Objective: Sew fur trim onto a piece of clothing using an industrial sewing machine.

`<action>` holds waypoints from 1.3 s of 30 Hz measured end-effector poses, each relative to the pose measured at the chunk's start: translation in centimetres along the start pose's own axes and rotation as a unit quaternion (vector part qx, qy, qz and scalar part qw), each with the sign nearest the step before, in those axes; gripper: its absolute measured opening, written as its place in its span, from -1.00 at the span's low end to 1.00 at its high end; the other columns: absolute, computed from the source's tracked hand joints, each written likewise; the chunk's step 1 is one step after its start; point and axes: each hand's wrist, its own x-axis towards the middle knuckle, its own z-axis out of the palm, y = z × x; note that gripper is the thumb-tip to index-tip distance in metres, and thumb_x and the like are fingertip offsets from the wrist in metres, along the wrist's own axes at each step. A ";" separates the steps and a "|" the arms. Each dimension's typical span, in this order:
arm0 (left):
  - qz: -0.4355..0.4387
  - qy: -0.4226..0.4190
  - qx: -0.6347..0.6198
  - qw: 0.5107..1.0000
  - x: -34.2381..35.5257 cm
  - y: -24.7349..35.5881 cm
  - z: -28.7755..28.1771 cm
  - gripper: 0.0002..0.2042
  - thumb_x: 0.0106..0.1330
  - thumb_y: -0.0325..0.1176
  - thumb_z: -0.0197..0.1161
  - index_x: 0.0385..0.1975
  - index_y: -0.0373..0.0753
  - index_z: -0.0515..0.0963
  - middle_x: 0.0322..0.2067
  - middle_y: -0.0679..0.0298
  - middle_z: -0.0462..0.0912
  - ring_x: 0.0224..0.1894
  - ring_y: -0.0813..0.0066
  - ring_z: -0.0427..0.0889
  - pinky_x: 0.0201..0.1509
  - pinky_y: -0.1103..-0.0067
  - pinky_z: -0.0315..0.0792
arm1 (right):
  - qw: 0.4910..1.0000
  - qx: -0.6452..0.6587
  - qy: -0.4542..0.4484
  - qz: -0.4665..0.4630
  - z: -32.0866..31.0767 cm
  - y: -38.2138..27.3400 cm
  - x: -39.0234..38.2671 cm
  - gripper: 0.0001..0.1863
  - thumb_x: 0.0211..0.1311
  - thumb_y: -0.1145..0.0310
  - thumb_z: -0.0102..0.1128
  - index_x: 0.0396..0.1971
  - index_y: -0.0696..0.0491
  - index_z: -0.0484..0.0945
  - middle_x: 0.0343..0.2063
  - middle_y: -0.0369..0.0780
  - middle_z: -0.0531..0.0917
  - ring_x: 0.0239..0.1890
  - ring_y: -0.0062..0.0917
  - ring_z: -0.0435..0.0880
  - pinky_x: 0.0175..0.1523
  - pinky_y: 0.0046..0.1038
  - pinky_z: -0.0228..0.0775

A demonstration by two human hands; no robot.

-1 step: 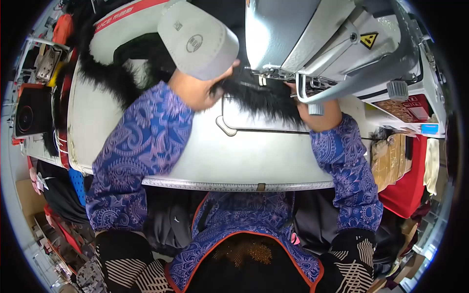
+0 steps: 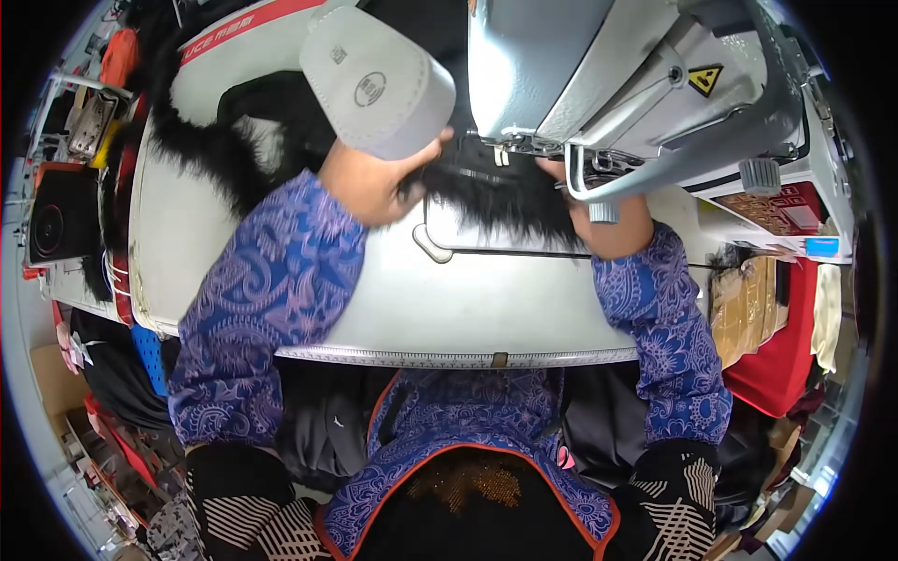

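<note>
A strip of black fur fabric lies across the bed of a grey sewing machine, under its needle area. My left hand is at the fur's left end, its thumb and forefinger bent around the edge. A light grey lamp-like head hides part of that hand, and motion smears the fingertips. At the fur's right end, my right hand grips the edge, a fingertip showing beside the needle area. The machine's curved metal guard covers most of its fingers.
More black fur spreads over the left of the white worktable. A measuring tape runs along the near edge. A taped cardboard box and red cloth stand right; a black speaker-like box stands left.
My left hand has shifted slightly down, and the fur between my hands lies a little differently. My right hand stays almost in place.
</note>
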 end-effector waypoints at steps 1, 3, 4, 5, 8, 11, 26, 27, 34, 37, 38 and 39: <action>-0.003 -0.004 -0.021 1.000 -0.7 0.5 -0.2 -0.64 -0.27 -0.56 0.28 -0.33 -0.29 0.50 -0.24 0.12 0.59 -0.10 0.05 0.56 -0.08 0.29 0.48 | 0.981 0.174 0.086 -0.015 0.1 -1.9 0.7 -0.67 0.07 0.71 0.10 -0.15 0.13 0.63 -0.20 -0.15 0.68 -0.13 -0.35 0.67 0.00 -0.40 0.52; -0.007 0.003 -0.064 0.998 -1.3 1.4 -0.4 -0.66 -0.23 -0.52 0.35 -0.34 -0.28 0.51 -0.27 0.19 0.57 -0.12 0.16 0.56 -0.12 0.37 0.44 | 0.993 -0.018 0.029 -0.110 -2.5 -3.9 0.4 -0.58 -0.10 0.74 0.10 -0.15 0.15 0.63 -0.18 -0.15 0.66 -0.04 -0.28 0.64 0.10 -0.34 0.47; -0.002 -0.016 -0.044 0.999 -1.5 1.7 -0.6 -0.68 -0.21 -0.50 0.35 -0.35 -0.28 0.53 -0.29 0.20 0.56 -0.17 0.18 0.55 -0.15 0.38 0.43 | 0.988 -0.010 0.015 -0.155 -2.5 -4.1 0.3 -0.56 -0.14 0.73 0.11 -0.16 0.14 0.63 -0.18 -0.15 0.65 -0.01 -0.27 0.62 0.12 -0.32 0.46; 0.002 -0.034 -0.025 0.999 -1.4 2.2 -1.0 -0.70 -0.18 -0.47 0.36 -0.35 -0.27 0.55 -0.30 0.21 0.55 -0.23 0.21 0.55 -0.19 0.39 0.42 | 0.980 -0.001 0.001 -0.200 -2.5 -4.2 0.2 -0.54 -0.18 0.72 0.12 -0.16 0.14 0.63 -0.18 -0.15 0.65 0.01 -0.26 0.61 0.15 -0.30 0.45; -0.043 -0.063 -0.020 0.997 -1.5 2.6 -0.8 -0.72 -0.19 -0.45 0.36 -0.39 -0.27 0.58 -0.35 0.22 0.54 -0.32 0.24 0.53 -0.25 0.38 0.41 | 0.986 0.002 0.003 -0.166 -2.5 -4.5 0.0 -0.53 -0.21 0.75 0.13 -0.17 0.13 0.63 -0.16 -0.15 0.65 0.04 -0.28 0.60 0.14 -0.30 0.45; 0.073 0.026 0.032 0.996 -1.2 2.7 -0.6 -0.73 -0.23 -0.45 0.35 -0.43 -0.30 0.58 -0.31 0.19 0.58 -0.25 0.20 0.56 -0.21 0.39 0.45 | 0.990 0.002 0.009 -0.143 -2.6 -4.8 0.0 -0.53 -0.25 0.76 0.16 -0.20 0.13 0.63 -0.16 -0.14 0.65 0.05 -0.27 0.60 0.13 -0.30 0.46; 0.016 0.059 -0.028 0.998 -0.2 3.1 0.8 -0.74 -0.16 -0.58 0.29 -0.38 -0.30 0.54 -0.22 0.21 0.65 -0.14 0.25 0.65 -0.11 0.45 0.56 | 0.988 -0.004 0.027 -0.152 -3.1 -6.1 0.5 -0.71 -0.19 0.52 0.35 -0.33 0.11 0.63 -0.26 -0.17 0.62 -0.09 -0.29 0.64 -0.01 -0.29 0.48; 0.041 0.052 0.008 0.998 -0.2 3.0 0.7 -0.78 -0.15 -0.53 0.27 -0.42 -0.28 0.54 -0.21 0.24 0.66 -0.16 0.29 0.64 -0.15 0.47 0.54 | 0.981 -0.008 0.016 -0.195 -3.0 -6.0 0.4 -0.71 -0.21 0.55 0.33 -0.34 0.11 0.64 -0.24 -0.18 0.62 -0.10 -0.29 0.63 -0.02 -0.30 0.49; 0.129 -0.001 0.013 0.992 -0.9 2.6 0.2 -0.78 -0.32 -0.44 0.27 -0.57 -0.26 0.49 -0.21 0.25 0.66 -0.13 0.30 0.61 -0.16 0.45 0.54 | 0.993 0.043 0.036 -0.099 -3.4 -5.4 0.0 -0.89 -0.15 0.60 0.20 -0.51 0.15 0.58 -0.25 -0.11 0.67 -0.23 -0.32 0.69 -0.11 -0.33 0.54; 0.102 -0.043 0.007 0.994 -0.6 2.9 -0.4 -0.69 -0.30 -0.37 0.39 -0.45 -0.18 0.54 -0.21 0.38 0.63 -0.06 0.35 0.56 -0.11 0.44 0.54 | 0.995 0.052 0.034 -0.072 -3.3 -4.6 -0.1 -0.94 -0.02 0.55 0.27 -0.50 0.16 0.59 -0.22 -0.14 0.68 -0.28 -0.38 0.70 -0.17 -0.37 0.54; 0.091 -0.056 0.005 0.994 -0.5 3.2 -0.4 -0.69 -0.27 -0.36 0.39 -0.42 -0.17 0.54 -0.18 0.37 0.62 -0.06 0.35 0.55 -0.11 0.44 0.54 | 0.997 0.025 0.039 -0.060 -3.3 -4.4 -0.1 -0.91 -0.01 0.52 0.31 -0.46 0.15 0.60 -0.22 -0.14 0.68 -0.29 -0.38 0.70 -0.18 -0.39 0.54; 0.078 -0.068 0.006 0.995 -0.5 3.3 -0.5 -0.69 -0.23 -0.34 0.40 -0.40 -0.17 0.54 -0.15 0.37 0.61 -0.05 0.35 0.53 -0.11 0.43 0.54 | 0.998 -0.002 0.043 -0.051 -3.3 -4.3 -0.1 -0.88 0.01 0.49 0.35 -0.41 0.14 0.61 -0.22 -0.14 0.68 -0.29 -0.39 0.70 -0.20 -0.40 0.53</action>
